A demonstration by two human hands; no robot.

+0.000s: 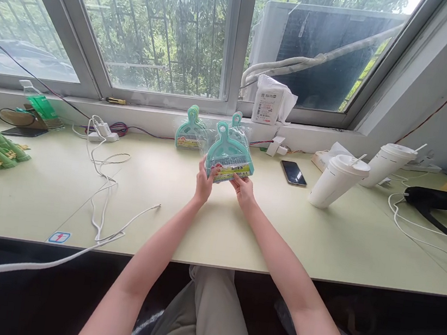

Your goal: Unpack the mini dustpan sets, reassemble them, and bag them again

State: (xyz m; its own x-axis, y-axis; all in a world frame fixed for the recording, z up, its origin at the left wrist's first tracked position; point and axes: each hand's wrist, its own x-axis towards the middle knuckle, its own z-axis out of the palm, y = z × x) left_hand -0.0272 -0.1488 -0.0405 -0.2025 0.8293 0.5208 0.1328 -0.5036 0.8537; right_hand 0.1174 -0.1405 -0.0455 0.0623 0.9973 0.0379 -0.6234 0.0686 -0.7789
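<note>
Between my hands is a mint-green mini dustpan and brush set (pixel 230 154) in clear plastic wrap, with a printed yellow label across its lower part. My left hand (pixel 204 181) grips its left lower edge. The fingers of my right hand (pixel 243 188) close on its lower right corner, thumb on the front. Behind it, toward the window wall, stands a similar wrapped dustpan set (pixel 189 130). Another green handle (pixel 237 118) shows just behind the held set; most of that piece is hidden.
A phone (pixel 293 173) and two white lidded cups, the nearer cup (pixel 334 185) and the farther cup (pixel 389 162), stand to the right. White cables (pixel 106 196) trail over the left of the table. A tissue pack (pixel 267 106) sits on the sill.
</note>
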